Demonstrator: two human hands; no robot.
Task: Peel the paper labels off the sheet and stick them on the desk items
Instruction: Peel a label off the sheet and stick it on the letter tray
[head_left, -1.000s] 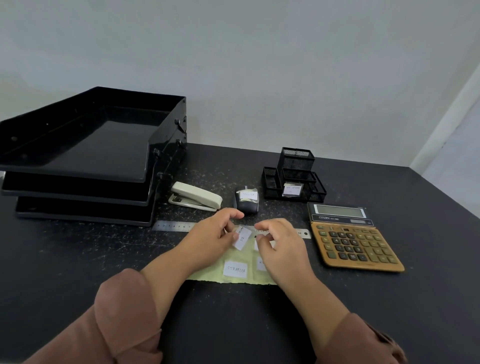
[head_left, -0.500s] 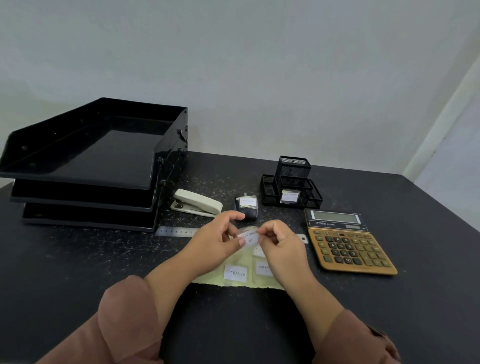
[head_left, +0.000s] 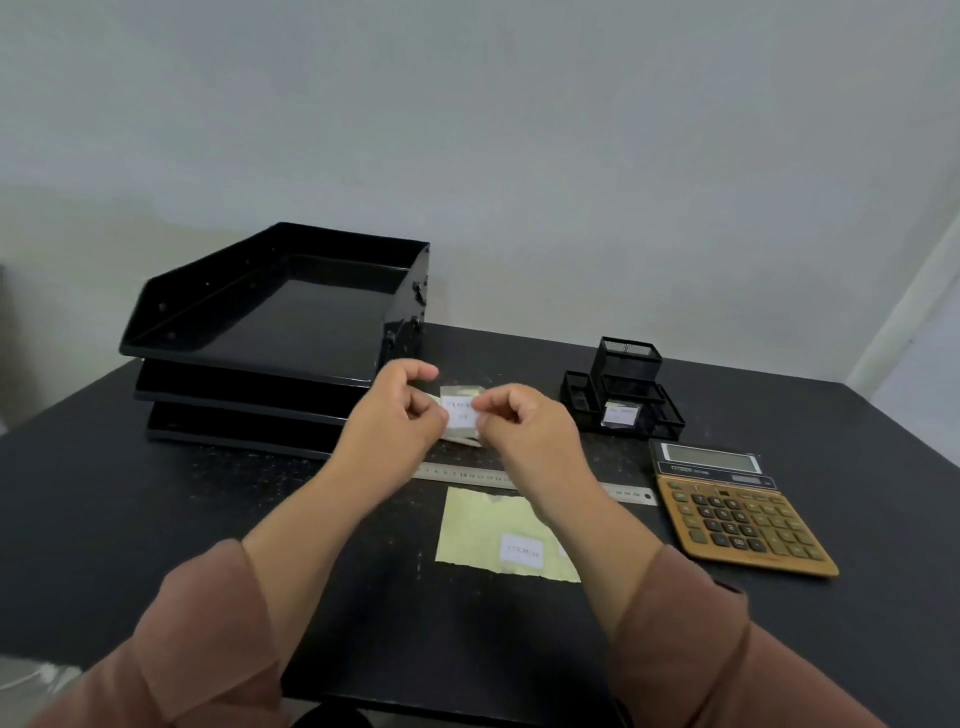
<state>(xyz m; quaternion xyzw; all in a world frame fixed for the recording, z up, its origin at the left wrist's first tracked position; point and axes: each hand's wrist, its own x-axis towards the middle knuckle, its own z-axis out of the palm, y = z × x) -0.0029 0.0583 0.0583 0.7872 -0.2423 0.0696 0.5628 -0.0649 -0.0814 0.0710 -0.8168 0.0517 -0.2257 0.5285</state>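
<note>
- above the far middle of the black worktop (head_left: 156, 519), both hands are raised side by side and hold one small white label (head_left: 460, 413) between them.
- left hand (head_left: 402, 410): thumb and forefinger pinch the label's left edge; the other fingers are curled in.
- right hand (head_left: 524, 421): thumb and forefinger pinch the label's right edge, likewise curled.
- the label carries dark handwriting that is too blurred to read. it is clear of the backing sheet, so the peeling step for this one looks done and the carrying step is in hand.
- pale yellow backing sheet (head_left: 478, 525): lies flat on the worktop near the person, below the forearms, with at least one white label still on it near its lower edge.
- just behind the held label a pale object shows in part; the hands hide most of it, so i cannot tell what it is.
- stacked black paper trays (head_left: 270, 332): far left. no label shows on them from this angle.
- black mesh desk organiser (head_left: 623, 384): far right of the hands, already wearing a white label on its front.
- brown calculator (head_left: 737, 514): near right, with no label visible on it.
- metal ruler (head_left: 467, 474): lies across the worktop between the hands and the sheet.
- next move, as a judgement: choose the item the writing names, lower the label sticky side down, set one edge first and smooth it flat so it does not crease or fold onto itself.
</note>
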